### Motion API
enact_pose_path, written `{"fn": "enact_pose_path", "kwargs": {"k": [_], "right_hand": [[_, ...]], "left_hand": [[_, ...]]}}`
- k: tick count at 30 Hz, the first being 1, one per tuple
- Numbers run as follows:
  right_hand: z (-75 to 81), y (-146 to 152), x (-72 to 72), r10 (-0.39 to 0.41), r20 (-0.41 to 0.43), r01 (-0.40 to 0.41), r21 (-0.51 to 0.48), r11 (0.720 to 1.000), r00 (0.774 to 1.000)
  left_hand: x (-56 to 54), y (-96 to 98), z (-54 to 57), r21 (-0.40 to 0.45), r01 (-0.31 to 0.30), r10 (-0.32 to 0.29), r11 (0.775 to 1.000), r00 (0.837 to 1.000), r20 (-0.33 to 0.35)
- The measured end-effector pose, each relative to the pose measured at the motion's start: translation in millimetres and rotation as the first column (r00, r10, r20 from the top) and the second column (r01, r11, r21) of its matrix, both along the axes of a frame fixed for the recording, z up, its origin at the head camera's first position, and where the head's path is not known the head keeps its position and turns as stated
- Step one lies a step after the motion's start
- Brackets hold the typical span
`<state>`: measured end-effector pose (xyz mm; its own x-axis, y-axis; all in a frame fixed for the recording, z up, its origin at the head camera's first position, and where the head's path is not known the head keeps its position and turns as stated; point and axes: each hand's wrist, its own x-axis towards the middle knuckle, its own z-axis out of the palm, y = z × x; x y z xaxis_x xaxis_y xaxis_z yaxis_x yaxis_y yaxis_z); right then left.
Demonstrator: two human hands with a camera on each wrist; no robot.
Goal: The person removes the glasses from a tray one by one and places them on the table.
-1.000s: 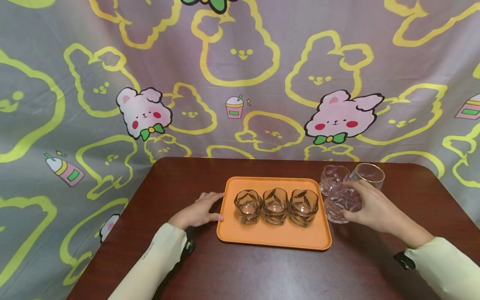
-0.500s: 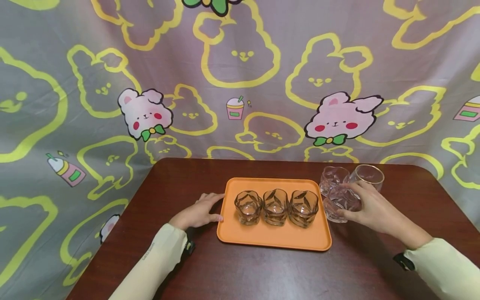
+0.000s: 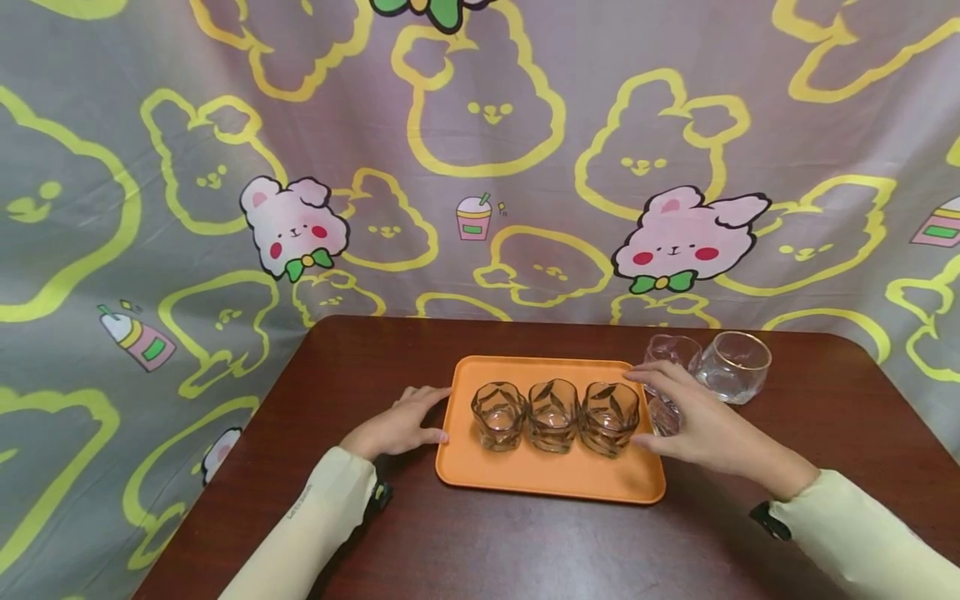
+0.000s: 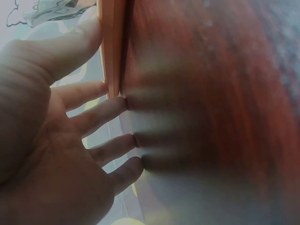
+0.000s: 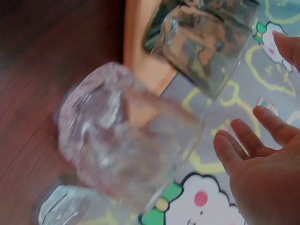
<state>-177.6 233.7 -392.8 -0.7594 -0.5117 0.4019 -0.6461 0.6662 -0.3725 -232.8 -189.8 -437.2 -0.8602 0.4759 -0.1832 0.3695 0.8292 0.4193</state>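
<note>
- Head view: an orange tray [image 3: 551,477] is set on a dark brown counter [image 3: 555,554], and three amber glasses [image 3: 553,419] are lined up side by side on it.
- Head view: the tray's left edge is touched by the left grip [image 3: 400,423]; its fingers are spread and nothing is grasped.
- Head view: the right grip [image 3: 701,423] is held at the tray's right edge, near the rightmost amber glass, thumb and fingers well parted. A near clear glass [image 3: 664,414] is partly covered by it; a far clear glass [image 3: 670,351] and a gold-rimmed glass [image 3: 731,382] are placed behind.
- Left wrist view: the thumb is laid along the tray's edge, the fingers fanned out.
- Right wrist view: a gap is seen between the loosely extended fingers and the glasses; nothing is held.
</note>
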Motion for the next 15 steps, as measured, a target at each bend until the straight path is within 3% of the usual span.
{"fn": "enact_pose_path", "kwargs": {"k": [3, 8, 15], "right_hand": [[-3.1, -9, -2.9, 0.020, 0.050, -0.021, 0.015, 1.000, 0.999], [-8.5, -19, -8.2, -0.011, 0.128, 0.004, 0.058, 0.998, 0.992], [-11.1, -23, -13.3, -0.011, 0.144, 0.002, 0.063, 0.998, 0.990]], "left_hand": [[0.5, -0.1, 0.5, 0.008, 0.001, -0.001, 1.000, 1.000, 0.000], [1.0, -0.1, 0.4, 0.015, 0.003, -0.003, 1.000, 1.000, -0.002], [0.9, -0.7, 0.1, 0.019, 0.011, -0.011, 1.000, 1.000, -0.007]]}}
